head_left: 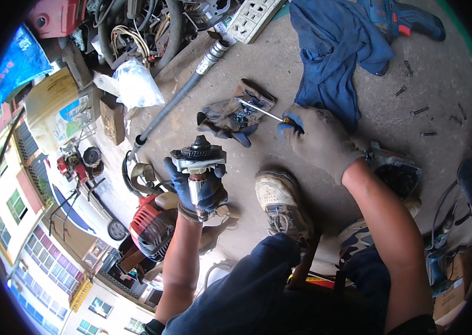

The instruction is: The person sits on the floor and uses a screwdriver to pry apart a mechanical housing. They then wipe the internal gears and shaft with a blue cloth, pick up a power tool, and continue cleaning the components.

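Observation:
My left hand (213,190), in a dark-palmed work glove, is closed around a motor armature (197,162). The armature is upright, with a metal plate and a black gear at its top end. In my gloved right hand (322,139) is a screwdriver (264,110), its thin shaft pointing left. The shaft passes over a dirty loose glove (222,116) on the ground, smeared with dark grease. Whether the tip touches the grease, I cannot tell. Near my right wrist lies an open metal tool housing (395,170), dark inside.
A blue rag (331,47) lies beyond my right hand, beside a cordless drill (414,21). Several loose screws (420,111) are scattered at the right. A long grey pole (177,97), a power strip (253,19) and a red engine (149,226) flank the left side.

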`<state>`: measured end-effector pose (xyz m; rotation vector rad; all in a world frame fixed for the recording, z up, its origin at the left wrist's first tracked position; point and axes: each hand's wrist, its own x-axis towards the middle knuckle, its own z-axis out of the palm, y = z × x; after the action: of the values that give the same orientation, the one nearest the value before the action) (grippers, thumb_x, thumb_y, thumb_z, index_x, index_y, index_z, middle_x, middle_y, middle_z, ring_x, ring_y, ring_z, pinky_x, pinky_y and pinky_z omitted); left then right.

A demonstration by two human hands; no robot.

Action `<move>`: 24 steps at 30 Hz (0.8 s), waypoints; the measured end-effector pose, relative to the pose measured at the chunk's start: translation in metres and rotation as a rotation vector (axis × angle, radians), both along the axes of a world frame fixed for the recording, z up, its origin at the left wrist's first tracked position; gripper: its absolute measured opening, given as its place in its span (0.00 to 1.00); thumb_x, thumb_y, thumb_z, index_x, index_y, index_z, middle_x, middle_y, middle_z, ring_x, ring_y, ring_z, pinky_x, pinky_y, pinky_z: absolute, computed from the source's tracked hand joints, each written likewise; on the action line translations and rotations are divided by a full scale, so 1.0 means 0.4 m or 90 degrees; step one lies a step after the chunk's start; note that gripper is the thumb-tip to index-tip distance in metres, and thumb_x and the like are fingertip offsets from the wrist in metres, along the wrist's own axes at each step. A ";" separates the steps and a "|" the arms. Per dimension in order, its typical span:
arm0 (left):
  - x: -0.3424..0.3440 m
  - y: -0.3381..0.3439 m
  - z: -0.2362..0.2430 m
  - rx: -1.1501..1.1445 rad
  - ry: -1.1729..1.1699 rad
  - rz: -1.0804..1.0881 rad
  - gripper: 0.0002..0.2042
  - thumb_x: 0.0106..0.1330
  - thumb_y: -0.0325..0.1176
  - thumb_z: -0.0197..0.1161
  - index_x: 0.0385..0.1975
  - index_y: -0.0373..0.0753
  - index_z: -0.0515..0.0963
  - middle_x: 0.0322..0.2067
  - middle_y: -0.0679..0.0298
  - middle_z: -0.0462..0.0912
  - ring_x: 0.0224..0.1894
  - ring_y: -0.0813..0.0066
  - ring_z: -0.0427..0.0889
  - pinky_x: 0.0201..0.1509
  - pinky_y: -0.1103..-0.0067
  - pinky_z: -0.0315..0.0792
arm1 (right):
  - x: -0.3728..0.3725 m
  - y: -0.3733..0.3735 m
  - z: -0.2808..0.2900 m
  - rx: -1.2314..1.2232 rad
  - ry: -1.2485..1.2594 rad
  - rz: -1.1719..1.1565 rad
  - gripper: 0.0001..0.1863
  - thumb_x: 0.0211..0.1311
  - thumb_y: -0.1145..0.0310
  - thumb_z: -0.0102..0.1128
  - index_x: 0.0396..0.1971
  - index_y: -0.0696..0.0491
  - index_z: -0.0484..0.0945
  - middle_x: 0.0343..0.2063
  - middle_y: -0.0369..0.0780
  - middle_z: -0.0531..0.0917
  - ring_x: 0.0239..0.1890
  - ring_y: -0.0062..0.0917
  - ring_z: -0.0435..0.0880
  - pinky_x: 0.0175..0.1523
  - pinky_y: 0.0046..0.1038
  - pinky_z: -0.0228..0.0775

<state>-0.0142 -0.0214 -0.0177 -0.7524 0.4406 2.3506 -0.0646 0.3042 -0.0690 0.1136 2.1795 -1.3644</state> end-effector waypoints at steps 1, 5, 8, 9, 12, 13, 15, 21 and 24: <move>0.001 0.000 -0.001 -0.007 -0.005 0.005 0.49 0.66 0.79 0.50 0.78 0.47 0.59 0.51 0.39 0.79 0.15 0.73 0.75 0.13 0.75 0.69 | -0.008 0.002 -0.001 0.016 -0.011 0.014 0.13 0.66 0.66 0.63 0.44 0.59 0.83 0.37 0.54 0.86 0.40 0.50 0.87 0.44 0.44 0.79; -0.001 0.003 0.000 0.038 -0.019 -0.035 0.49 0.65 0.79 0.51 0.78 0.48 0.59 0.51 0.39 0.79 0.15 0.73 0.75 0.13 0.75 0.69 | -0.026 0.013 0.005 0.058 -0.044 0.031 0.15 0.68 0.63 0.63 0.44 0.60 0.83 0.37 0.55 0.86 0.41 0.51 0.88 0.45 0.45 0.79; -0.005 0.014 0.006 -0.027 -0.008 -0.023 0.50 0.65 0.79 0.51 0.78 0.46 0.59 0.50 0.40 0.79 0.15 0.73 0.75 0.13 0.76 0.69 | -0.017 0.018 0.015 0.127 -0.019 0.044 0.16 0.68 0.61 0.64 0.44 0.60 0.82 0.36 0.55 0.87 0.40 0.50 0.88 0.45 0.45 0.80; -0.006 0.019 0.008 -0.056 -0.009 -0.017 0.51 0.65 0.79 0.51 0.78 0.45 0.58 0.49 0.40 0.80 0.15 0.73 0.75 0.13 0.76 0.69 | -0.009 0.018 0.017 0.159 -0.004 0.052 0.16 0.68 0.61 0.64 0.44 0.60 0.82 0.35 0.54 0.87 0.40 0.49 0.88 0.45 0.45 0.81; -0.004 0.036 0.015 -0.015 0.004 -0.015 0.53 0.64 0.80 0.51 0.77 0.42 0.58 0.48 0.41 0.80 0.14 0.73 0.75 0.13 0.76 0.70 | 0.008 0.012 0.014 0.225 0.071 0.114 0.17 0.68 0.59 0.65 0.46 0.59 0.81 0.33 0.50 0.88 0.39 0.45 0.89 0.43 0.42 0.81; -0.002 0.041 0.017 0.019 0.011 -0.017 0.53 0.63 0.81 0.51 0.77 0.41 0.58 0.47 0.41 0.80 0.14 0.73 0.75 0.13 0.76 0.70 | 0.013 0.008 0.013 0.261 0.069 0.140 0.18 0.68 0.59 0.65 0.46 0.58 0.81 0.33 0.49 0.88 0.38 0.43 0.89 0.42 0.41 0.81; 0.002 0.044 0.019 -0.001 -0.008 -0.017 0.55 0.62 0.82 0.51 0.76 0.39 0.58 0.47 0.40 0.79 0.14 0.73 0.75 0.14 0.76 0.70 | 0.023 0.000 0.013 0.331 0.112 0.173 0.18 0.67 0.58 0.66 0.47 0.56 0.80 0.32 0.47 0.88 0.36 0.40 0.90 0.41 0.40 0.81; 0.017 -0.002 0.010 -0.044 0.024 -0.015 0.59 0.59 0.84 0.50 0.76 0.36 0.58 0.57 0.38 0.78 0.31 0.57 0.85 0.31 0.66 0.83 | 0.044 0.049 0.076 0.340 0.086 0.241 0.20 0.65 0.57 0.68 0.48 0.56 0.78 0.34 0.46 0.87 0.36 0.39 0.90 0.41 0.39 0.81; 0.039 -0.040 0.011 -0.058 0.053 -0.037 0.59 0.58 0.84 0.51 0.77 0.37 0.58 0.66 0.43 0.74 0.55 0.45 0.81 0.52 0.55 0.82 | 0.039 0.102 0.126 0.302 0.076 0.228 0.20 0.63 0.59 0.70 0.48 0.57 0.78 0.34 0.48 0.87 0.38 0.40 0.90 0.42 0.40 0.81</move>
<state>0.0016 -0.0375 -0.0134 -0.6761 0.6009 2.3267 -0.0489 0.3450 -0.0187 -0.1793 2.4392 -0.6612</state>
